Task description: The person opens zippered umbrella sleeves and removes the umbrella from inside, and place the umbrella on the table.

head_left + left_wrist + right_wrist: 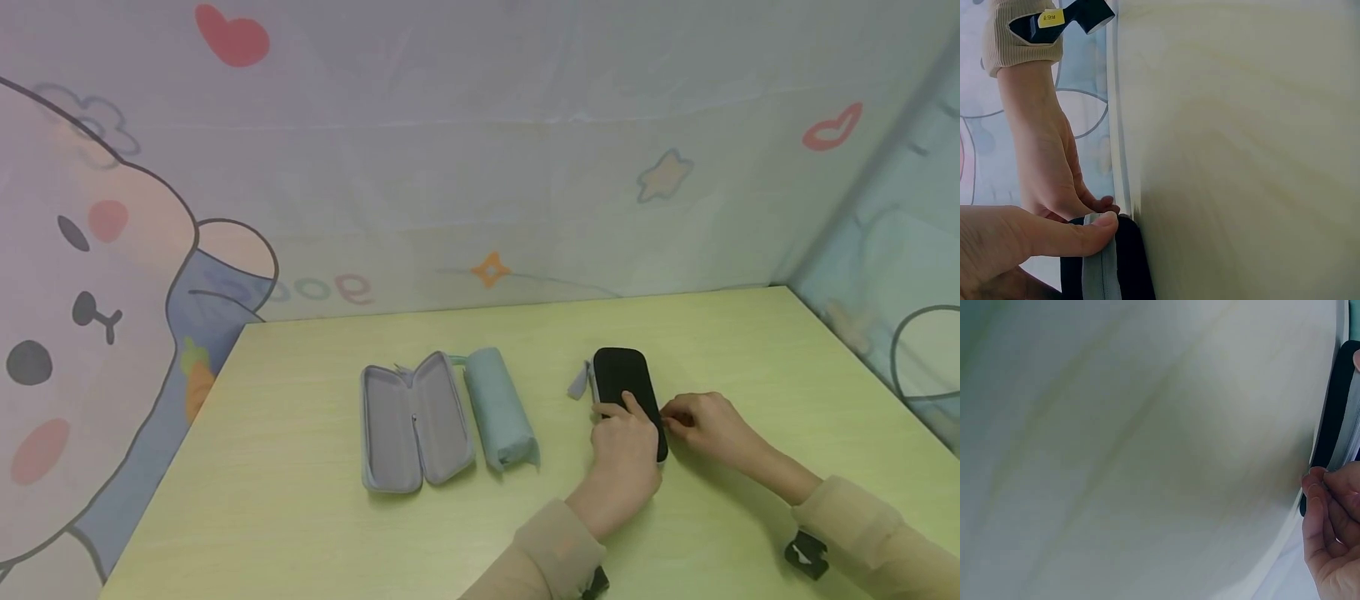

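Note:
A black pencil case (624, 375) with rounded corners lies on the table, a grey zip band (1100, 275) running along its side. My left hand (624, 454) grips it, fingers over the top and thumb (1099, 232) pressed on the zip band in the left wrist view. At the case's right edge, my right hand (708, 427) pinches the zip with thumb and fingertips (1316, 481); the zipper pull itself is hidden. A grey fabric tab (578, 381) sticks out on the case's left side.
Left of the case lies a light blue-green roll-shaped pouch (501, 408). Beside it, a grey pencil case (392, 429) lies spread open, its inside facing up. A printed cloth (480, 167) hangs behind the pale wooden table (285, 500).

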`<state>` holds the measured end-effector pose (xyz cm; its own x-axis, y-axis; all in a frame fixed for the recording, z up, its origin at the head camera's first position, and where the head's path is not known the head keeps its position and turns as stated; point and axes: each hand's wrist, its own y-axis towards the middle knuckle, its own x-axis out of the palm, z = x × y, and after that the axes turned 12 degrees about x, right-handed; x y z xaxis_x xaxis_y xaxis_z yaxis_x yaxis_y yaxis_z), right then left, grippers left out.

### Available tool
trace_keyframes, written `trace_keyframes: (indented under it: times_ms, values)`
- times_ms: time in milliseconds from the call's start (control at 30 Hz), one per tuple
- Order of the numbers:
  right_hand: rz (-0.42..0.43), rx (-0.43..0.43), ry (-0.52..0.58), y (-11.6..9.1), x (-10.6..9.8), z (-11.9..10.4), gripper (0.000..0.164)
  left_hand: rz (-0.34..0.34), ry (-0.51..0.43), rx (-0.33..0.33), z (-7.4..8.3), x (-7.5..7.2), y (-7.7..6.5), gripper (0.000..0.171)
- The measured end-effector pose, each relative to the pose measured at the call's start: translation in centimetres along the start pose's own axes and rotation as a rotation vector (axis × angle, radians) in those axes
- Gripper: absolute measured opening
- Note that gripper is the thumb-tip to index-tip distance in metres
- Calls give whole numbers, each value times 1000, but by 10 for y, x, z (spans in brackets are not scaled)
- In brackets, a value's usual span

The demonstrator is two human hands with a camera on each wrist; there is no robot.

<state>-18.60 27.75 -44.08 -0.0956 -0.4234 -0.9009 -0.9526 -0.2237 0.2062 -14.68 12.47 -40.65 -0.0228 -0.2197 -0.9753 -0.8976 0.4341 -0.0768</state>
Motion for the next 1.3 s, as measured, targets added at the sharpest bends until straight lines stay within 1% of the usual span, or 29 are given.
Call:
trace_keyframes:
  times_ms: [233, 600, 800, 1033, 1300]
  values:
    - [5, -19, 4, -2, 0, 0, 10, -9, -12, -13, 2, -2, -1, 83]
    - [-9, -1, 23, -5, 0, -1, 9, 11, 0, -27, 4, 0, 0, 80]
    - [-5, 3, 19, -5, 0, 0, 9, 10, 1, -26, 4, 0, 1, 80]
    - [26, -25, 17, -6, 1, 1, 10, 6, -3, -26, 5, 1, 2, 80]
    - [20, -28, 8, -7, 0, 2, 11, 16, 8, -18, 5, 0, 1, 79]
